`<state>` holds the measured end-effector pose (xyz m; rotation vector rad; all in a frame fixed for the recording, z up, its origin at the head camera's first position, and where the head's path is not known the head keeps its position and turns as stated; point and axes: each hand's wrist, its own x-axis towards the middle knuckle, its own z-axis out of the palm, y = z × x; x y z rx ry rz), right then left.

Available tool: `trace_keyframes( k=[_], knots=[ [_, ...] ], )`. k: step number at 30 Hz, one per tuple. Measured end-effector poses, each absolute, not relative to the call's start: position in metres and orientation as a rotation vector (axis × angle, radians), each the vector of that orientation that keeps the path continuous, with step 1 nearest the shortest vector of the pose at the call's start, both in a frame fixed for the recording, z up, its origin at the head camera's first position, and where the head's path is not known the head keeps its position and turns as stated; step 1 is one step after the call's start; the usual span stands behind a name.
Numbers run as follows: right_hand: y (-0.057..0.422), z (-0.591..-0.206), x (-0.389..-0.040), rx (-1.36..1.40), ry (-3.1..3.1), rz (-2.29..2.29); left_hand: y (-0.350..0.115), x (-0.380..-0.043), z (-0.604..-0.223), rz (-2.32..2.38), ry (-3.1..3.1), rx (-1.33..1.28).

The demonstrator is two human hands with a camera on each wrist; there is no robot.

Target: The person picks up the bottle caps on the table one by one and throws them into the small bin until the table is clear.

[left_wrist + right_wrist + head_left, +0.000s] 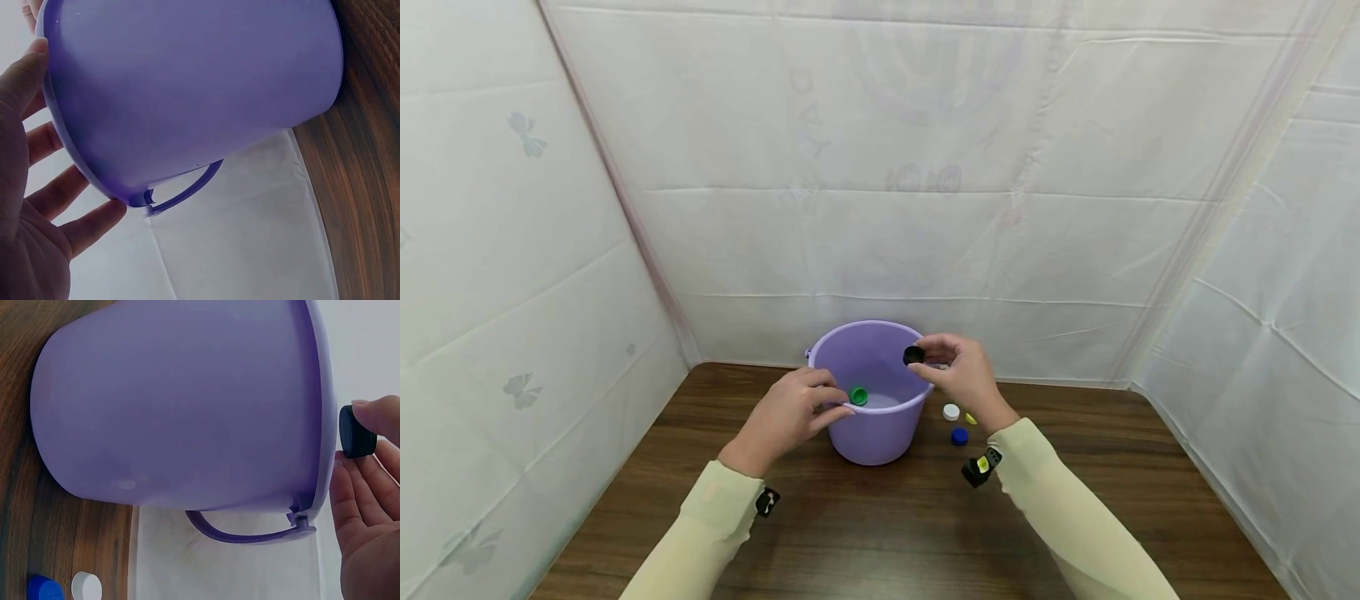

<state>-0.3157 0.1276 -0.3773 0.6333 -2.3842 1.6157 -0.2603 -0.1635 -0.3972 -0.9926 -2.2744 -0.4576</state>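
Observation:
A purple bucket (874,433) stands upright on the table. At its near left rim, my left hand (793,412) grips the edge, thumb and fingers on either side of it. Just past those fingertips, inside the bucket, shows a green bottle cap (858,396). My right hand (962,371) pinches a black bottle cap (913,355) between thumb and fingers, over the bucket's right rim. In the right wrist view the black cap (357,431) appears right beside the rim, with fingertips close under it.
To the right of the bucket a white cap (951,412), a blue cap (959,436) and a yellow cap (972,418) lie on the brown wooden table (865,533). White sheeting (910,250) walls in the back and both sides.

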Motion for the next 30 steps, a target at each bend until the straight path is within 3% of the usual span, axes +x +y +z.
trace_keyframes(
  k=[7, 30],
  knots=[
    [0.122, -0.368, -0.307, 0.634, -2.411, 1.563, -0.164, -0.260, -0.399, -0.465, -2.247, -0.984],
    [0.161, -0.396, -0.324, 0.424, -2.367, 1.590, -0.166, -0.264, -0.404, -0.512, -2.188, -0.960]
  ],
)
